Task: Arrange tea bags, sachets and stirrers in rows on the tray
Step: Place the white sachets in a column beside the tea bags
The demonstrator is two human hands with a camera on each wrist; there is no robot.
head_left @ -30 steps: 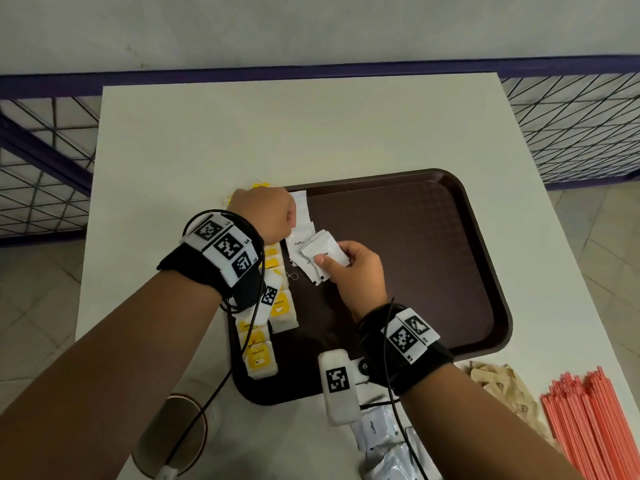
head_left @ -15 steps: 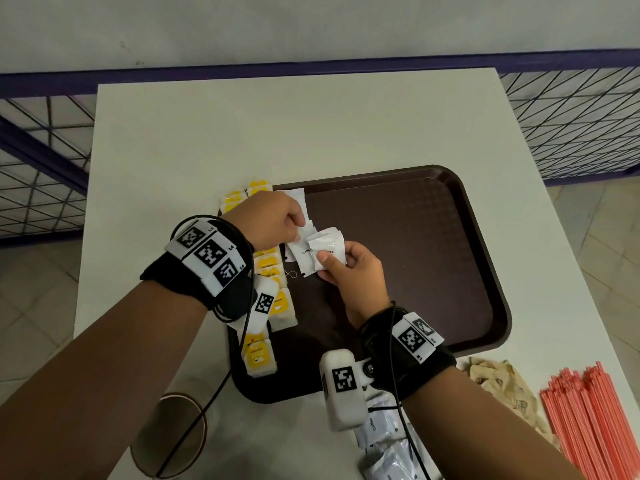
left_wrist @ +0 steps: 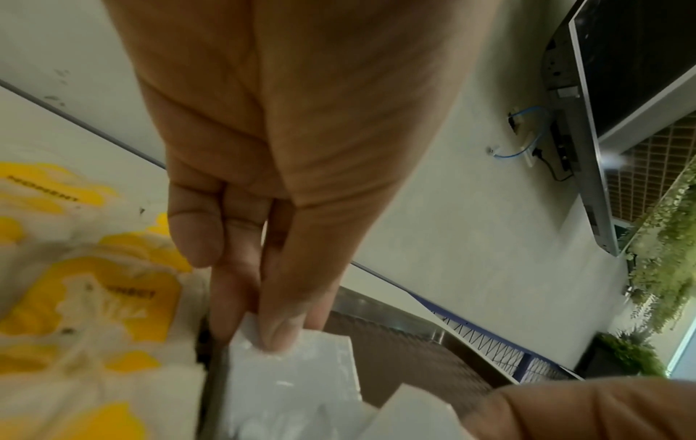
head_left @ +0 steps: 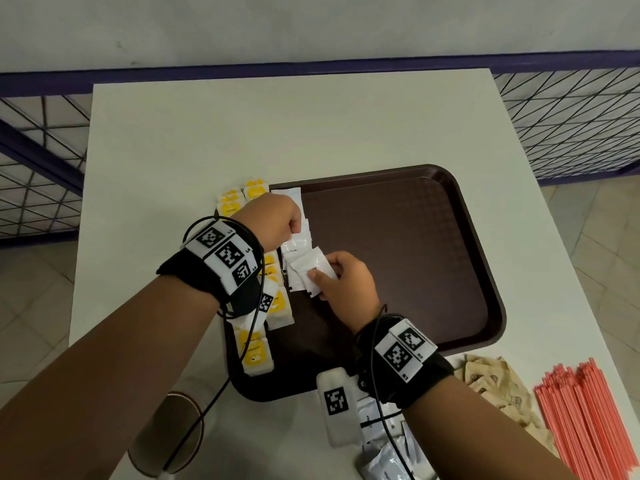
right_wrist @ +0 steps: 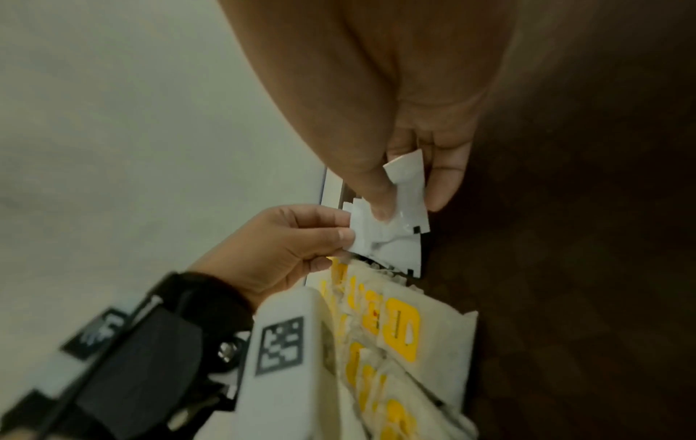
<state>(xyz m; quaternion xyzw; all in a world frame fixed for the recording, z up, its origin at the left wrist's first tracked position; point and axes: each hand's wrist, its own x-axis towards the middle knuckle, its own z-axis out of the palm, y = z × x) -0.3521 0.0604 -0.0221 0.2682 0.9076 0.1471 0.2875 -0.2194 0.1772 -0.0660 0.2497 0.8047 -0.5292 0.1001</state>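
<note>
A dark brown tray (head_left: 415, 254) lies on the white table. Yellow-labelled tea bags (head_left: 256, 351) run in a column along its left edge. Beside them lie white sachets (head_left: 291, 197) in a second column. My right hand (head_left: 322, 275) holds a small stack of white sachets (head_left: 311, 266) over the tray, thumb on top (right_wrist: 380, 205). My left hand (head_left: 294, 230) pinches one white sachet (head_left: 298, 244) at the stack's far edge, between thumb and forefinger (left_wrist: 278, 327). In the right wrist view that sachet (right_wrist: 363, 238) still overlaps the stack (right_wrist: 408, 184).
Brown sachets (head_left: 498, 386) and a bundle of red stirrers (head_left: 588, 420) lie on the table right of the tray's near corner. More white sachets (head_left: 384, 445) sit at the front edge. A brownish cup (head_left: 166, 434) stands front left. Metal railing surrounds the table.
My left hand has reached from the laid sachets to the stack in my right hand and now pinches one sachet. The right hand has stayed almost still.
</note>
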